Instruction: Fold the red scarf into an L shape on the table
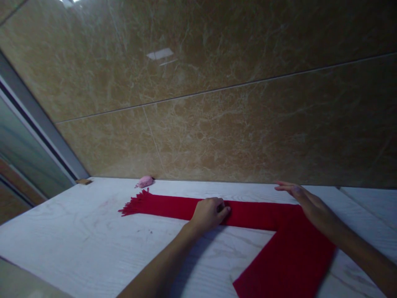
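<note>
Two hands on a red scarf (263,236)

Left hand (209,213) curls closed, gripping the scarf's folded strip; right hand (305,203) lies flat and open at the bend.

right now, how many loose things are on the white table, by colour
red: 1, the scarf, under the left hand and the right hand
pink: 1, a small object by the wall
brown: 1, a small piece at the table's far left corner
total: 3
</note>
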Tool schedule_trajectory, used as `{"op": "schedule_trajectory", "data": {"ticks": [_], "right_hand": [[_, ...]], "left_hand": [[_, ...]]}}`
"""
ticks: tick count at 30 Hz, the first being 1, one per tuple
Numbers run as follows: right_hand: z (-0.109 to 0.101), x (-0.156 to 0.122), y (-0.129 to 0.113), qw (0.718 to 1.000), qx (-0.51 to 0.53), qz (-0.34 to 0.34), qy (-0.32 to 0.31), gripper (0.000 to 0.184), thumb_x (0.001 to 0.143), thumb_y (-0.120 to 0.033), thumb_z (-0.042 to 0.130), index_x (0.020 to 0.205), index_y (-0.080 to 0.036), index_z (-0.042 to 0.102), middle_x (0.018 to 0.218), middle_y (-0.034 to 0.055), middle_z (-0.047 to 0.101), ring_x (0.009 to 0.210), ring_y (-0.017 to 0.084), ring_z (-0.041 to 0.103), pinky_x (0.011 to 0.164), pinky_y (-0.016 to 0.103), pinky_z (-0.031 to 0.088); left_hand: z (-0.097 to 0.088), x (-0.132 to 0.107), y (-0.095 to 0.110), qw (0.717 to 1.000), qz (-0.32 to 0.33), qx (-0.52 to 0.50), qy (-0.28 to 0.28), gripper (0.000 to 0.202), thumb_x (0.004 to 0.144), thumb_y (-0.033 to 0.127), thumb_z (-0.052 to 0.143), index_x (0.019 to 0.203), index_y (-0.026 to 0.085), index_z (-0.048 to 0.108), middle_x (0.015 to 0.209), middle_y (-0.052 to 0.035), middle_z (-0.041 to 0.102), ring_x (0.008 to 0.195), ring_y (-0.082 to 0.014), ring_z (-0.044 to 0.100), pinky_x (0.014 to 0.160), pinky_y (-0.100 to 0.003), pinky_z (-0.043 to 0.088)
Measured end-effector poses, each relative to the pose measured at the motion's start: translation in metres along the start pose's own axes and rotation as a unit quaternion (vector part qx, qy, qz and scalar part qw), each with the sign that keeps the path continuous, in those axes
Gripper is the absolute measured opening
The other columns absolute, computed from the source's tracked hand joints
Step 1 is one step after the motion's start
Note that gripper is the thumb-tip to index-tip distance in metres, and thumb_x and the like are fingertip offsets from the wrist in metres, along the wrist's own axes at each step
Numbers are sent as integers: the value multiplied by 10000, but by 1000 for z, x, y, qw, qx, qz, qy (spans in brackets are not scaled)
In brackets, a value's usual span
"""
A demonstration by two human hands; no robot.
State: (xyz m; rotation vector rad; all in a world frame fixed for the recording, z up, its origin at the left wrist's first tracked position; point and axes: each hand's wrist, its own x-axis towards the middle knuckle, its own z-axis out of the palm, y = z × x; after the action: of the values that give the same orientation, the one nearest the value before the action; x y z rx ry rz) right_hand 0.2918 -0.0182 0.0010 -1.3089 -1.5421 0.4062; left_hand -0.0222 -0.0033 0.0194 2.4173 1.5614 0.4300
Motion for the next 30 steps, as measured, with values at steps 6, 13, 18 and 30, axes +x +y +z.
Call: {"op": "schedule_trajectory", "data": {"ticks": [6, 13, 18, 30], "right_hand": [[0, 0, 7, 999, -7, -13, -35, 623, 946, -791, 334, 1041, -350, 763, 1363, -19, 691, 1372, 408, 538, 1212, 614, 324], [0, 0, 7, 999, 3, -7, -54, 575, 937, -791, 356, 1014, -385, 755, 1310, -42, 714, 1366, 413, 548, 1223, 643, 303], [3, -2, 0, 1000, 4, -4, -13, 621, 906, -842, 372, 969, -360, 758, 1277, -1, 733, 1313, 379, 599, 1208, 614, 349], [1, -1, 2, 1000, 17, 8, -17, 662, 887, -852, 389, 949, -313, 768, 1244, 73, 740, 1291, 363, 613, 1190, 552, 399]], "left_hand": [[0, 0, 0, 1000, -9, 2, 1, 312, 991, 463, 584, 924, 208, 751, 850, -39, 752, 754, -183, 653, 630, -270, 341], [1, 0, 0, 1000, -2, -14, 14, 296, 984, 446, 597, 874, 211, 740, 806, -29, 734, 709, -170, 616, 608, -268, 298], [0, 0, 1, 1000, -5, -13, 11, 287, 979, 433, 604, 858, 204, 729, 804, -32, 729, 711, -172, 611, 611, -267, 298], [3, 1, -3, 1000, 0, -21, 12, 292, 977, 442, 587, 855, 207, 708, 836, -44, 734, 735, -185, 618, 628, -272, 302]]}}
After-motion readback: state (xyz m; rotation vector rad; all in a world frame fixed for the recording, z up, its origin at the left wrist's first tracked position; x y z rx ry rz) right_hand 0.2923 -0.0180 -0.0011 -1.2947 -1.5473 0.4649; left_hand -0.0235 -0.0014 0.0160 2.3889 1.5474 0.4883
